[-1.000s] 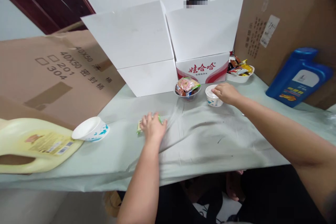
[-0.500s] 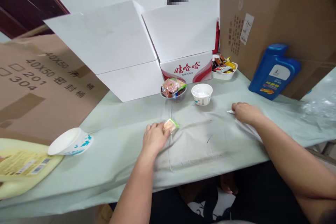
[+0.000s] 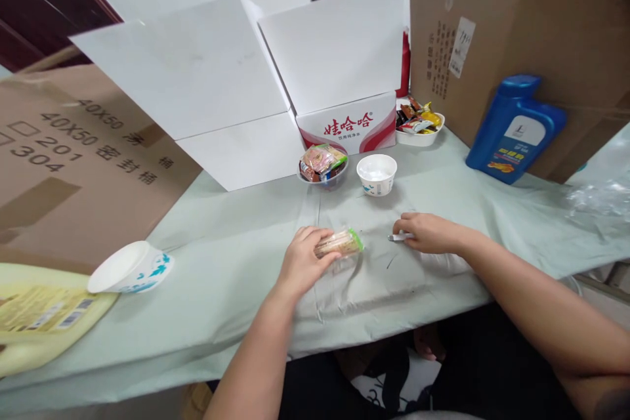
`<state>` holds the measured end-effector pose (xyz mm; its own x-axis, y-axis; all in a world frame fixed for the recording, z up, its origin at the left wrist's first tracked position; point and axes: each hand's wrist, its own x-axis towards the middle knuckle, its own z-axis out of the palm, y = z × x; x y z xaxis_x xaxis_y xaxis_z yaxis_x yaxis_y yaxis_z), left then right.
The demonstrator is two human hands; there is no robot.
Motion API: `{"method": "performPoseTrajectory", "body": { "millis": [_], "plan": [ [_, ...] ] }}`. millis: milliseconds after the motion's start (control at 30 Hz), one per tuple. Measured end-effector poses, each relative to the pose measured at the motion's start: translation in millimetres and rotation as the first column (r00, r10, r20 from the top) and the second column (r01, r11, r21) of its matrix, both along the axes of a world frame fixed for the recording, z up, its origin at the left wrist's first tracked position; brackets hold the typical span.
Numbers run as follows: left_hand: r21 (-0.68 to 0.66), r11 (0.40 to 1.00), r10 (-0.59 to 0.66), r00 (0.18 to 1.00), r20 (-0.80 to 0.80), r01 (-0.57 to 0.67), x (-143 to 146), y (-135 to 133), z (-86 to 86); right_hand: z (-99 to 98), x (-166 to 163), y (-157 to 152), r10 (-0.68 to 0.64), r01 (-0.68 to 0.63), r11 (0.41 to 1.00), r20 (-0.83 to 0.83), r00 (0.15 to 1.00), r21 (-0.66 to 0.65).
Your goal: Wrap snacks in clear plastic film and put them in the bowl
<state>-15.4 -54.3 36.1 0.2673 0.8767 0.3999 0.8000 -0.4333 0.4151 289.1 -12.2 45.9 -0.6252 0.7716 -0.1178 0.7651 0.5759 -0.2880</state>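
My left hand (image 3: 304,257) grips a clear-wrapped packet of crackers (image 3: 339,244) with a green end, held just above the cloth. The packet is turned edge-on, its stacked layers showing. To the right, my right hand (image 3: 429,233) is closed around a slim white tool with a metal tip (image 3: 399,237), which looks like a utility knife. Its tip points left towards the packet, a small gap apart. Beyond my hands stand a clear bowl (image 3: 301,174) of wrapped snacks (image 3: 322,159) and a white paper bowl (image 3: 377,178) with clear plastic inside.
A white carton (image 3: 339,52) stands behind the bowls, beside a white dish (image 3: 418,138) of wrapped snacks. Brown cartons (image 3: 492,26) flank the table. At right is a blue bottle (image 3: 516,134); at left, a tilted paper bowl (image 3: 147,272) and a yellow jug (image 3: 49,315). A person's head shows behind.
My left hand has lifted the cracker packet and turned it edge-on, moving slightly right. My right hand has come left with the white tool, closer to the packet.
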Motion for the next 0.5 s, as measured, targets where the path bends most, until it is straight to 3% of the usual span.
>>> {"method": "performPoseTrajectory", "body": {
  "millis": [67,133,233,333,400,500],
  "plan": [
    [0.296,0.954,0.04,0.999,0.02,-0.044,21,-3,-9.5,1.2,-4,-2,0.017,-0.015,0.999,0.042,0.999,-0.043],
    [0.407,0.913,-0.002,0.997,-0.074,0.032,41,-6,-20.7,1.3,-5,-1,0.006,-0.002,0.999,0.078,0.997,-0.052],
    [0.278,0.926,-0.2,0.956,-0.213,0.255,58,-12,-29.1,-1.5,-3,2,-0.037,0.037,0.999,0.111,0.993,0.009],
    [0.119,0.914,-0.378,0.92,-0.101,0.389,53,-16,-22.2,-4.3,2,6,-0.135,0.116,0.977,0.099,0.986,0.176],
    [0.084,0.923,-0.378,0.925,0.029,0.375,43,-15,-14.8,-4.1,1,5,-0.156,0.143,0.943,0.021,0.988,0.301],
    [0.067,0.97,-0.242,0.961,0.136,0.235,30,-10,-9.4,-2.0,-16,-9,-0.019,0.068,0.914,-0.127,0.992,0.4]
  ]
}}
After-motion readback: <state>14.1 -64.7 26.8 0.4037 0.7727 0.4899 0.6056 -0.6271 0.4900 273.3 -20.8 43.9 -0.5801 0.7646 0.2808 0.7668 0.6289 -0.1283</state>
